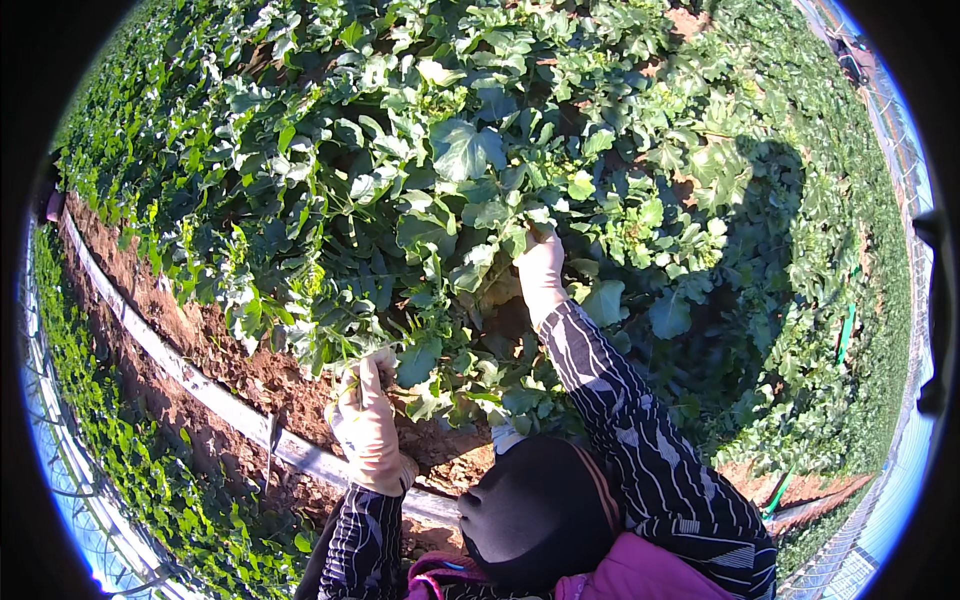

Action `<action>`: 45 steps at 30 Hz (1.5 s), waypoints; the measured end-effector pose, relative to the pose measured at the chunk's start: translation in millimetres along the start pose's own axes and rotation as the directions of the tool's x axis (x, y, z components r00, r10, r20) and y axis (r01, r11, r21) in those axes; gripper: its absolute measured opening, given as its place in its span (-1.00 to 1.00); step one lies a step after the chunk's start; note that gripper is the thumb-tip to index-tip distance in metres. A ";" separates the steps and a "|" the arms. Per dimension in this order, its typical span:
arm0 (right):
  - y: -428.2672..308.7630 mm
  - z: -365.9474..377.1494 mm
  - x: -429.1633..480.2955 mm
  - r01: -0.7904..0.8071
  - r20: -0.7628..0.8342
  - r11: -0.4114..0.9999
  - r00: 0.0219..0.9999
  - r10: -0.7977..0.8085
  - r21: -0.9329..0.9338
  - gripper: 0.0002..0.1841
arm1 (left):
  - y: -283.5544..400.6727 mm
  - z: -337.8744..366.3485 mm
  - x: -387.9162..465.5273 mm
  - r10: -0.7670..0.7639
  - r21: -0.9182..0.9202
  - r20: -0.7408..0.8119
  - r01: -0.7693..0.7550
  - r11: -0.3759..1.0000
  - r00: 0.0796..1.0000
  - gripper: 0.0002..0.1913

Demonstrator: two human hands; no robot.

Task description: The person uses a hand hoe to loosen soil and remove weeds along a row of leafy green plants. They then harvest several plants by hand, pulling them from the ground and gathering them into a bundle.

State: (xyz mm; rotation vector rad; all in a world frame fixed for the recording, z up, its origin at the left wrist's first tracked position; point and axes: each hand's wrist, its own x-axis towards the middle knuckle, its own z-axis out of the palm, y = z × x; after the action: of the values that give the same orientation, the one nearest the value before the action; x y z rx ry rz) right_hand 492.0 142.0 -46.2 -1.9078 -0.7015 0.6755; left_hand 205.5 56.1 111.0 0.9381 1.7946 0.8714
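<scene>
My left hand [367, 431], in a pale glove, is closed around a bunch of leafy green stems [319, 330] with small bud clusters at their tops. The bunch leans up and to the left over the bed's edge. My right hand [541, 270], also gloved, reaches farther into the dense leafy plants [469, 150]. Its fingers are pinched at a leafy shoot [517, 234]; the fingertips are partly hidden by leaves.
My bent knee [544, 510] in black cloth is close below my hands. A pale hose or strip [180, 367] runs along the bare reddish soil [247, 375] at the left. Another row of low plants [165, 480] grows beyond it. Green strips [846, 330] stand at the right.
</scene>
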 end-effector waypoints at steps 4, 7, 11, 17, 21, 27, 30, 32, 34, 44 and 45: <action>-6.8 13.5 -4.2 -0.218 0.091 0.502 0.960 0.266 0.837 -0.74 | -10.4 -6.9 -3.2 -0.021 -0.230 0.083 0.040 0.972 0.996 -0.78; -12.4 21.3 -6.5 -0.320 0.118 0.506 0.913 0.391 0.801 -0.80 | -14.1 -8.0 -3.9 -0.042 -0.174 0.085 0.057 0.983 0.995 -0.78; -9.0 24.3 3.8 -0.387 0.229 0.544 0.913 0.337 0.745 -0.85 | -13.9 -2.5 -2.3 0.025 -0.087 0.058 -0.020 0.996 0.998 -0.79; -1.1 12.1 6.1 -0.312 0.058 0.686 0.928 0.367 0.657 -0.79 | -4.7 4.0 -2.0 0.066 0.097 0.049 -0.070 0.993 0.997 -0.79; -3.4 1.4 1.9 -0.085 -0.115 0.965 0.987 0.116 0.248 -0.71 | 0.9 5.1 -4.9 0.117 0.067 0.082 -0.122 0.990 0.990 -0.74; -4.2 21.1 15.8 -0.035 -0.031 0.737 0.997 0.075 0.675 -0.76 | -1.1 9.6 -5.4 0.100 0.001 0.082 -0.100 0.995 0.992 -0.74; 12.0 21.3 27.8 -0.110 -0.048 0.862 0.987 0.153 0.495 -0.71 | 0.6 8.4 -5.5 0.114 -0.041 0.087 -0.111 0.993 0.990 -0.74; 26.1 10.7 39.1 -0.161 -0.108 0.987 0.981 0.162 0.015 -0.54 | 4.1 7.4 -6.6 0.112 -0.043 0.060 -0.110 0.993 0.992 -0.73; 36.7 -3.8 45.2 0.144 -0.023 0.974 0.988 -0.150 -0.177 -0.50 | 8.8 7.5 -6.4 0.094 -0.071 0.055 -0.090 0.993 0.994 -0.72; -28.7 -73.1 21.7 -0.328 0.438 0.941 0.837 0.329 -0.081 -0.71 | 28.9 7.7 12.3 0.182 -0.207 0.080 -0.162 0.965 0.980 -0.77; -38.2 -68.6 0.2 -0.128 0.364 0.987 0.918 0.157 -0.101 -0.75 | 30.8 10.8 14.6 0.232 -0.287 0.047 -0.209 0.935 0.972 -0.83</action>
State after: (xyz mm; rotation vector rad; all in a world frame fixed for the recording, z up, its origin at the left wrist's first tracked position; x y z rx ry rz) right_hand 533.7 116.0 15.1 -1.9332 -0.8363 1.1376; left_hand 218.2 84.9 128.0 0.9848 1.4675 1.1793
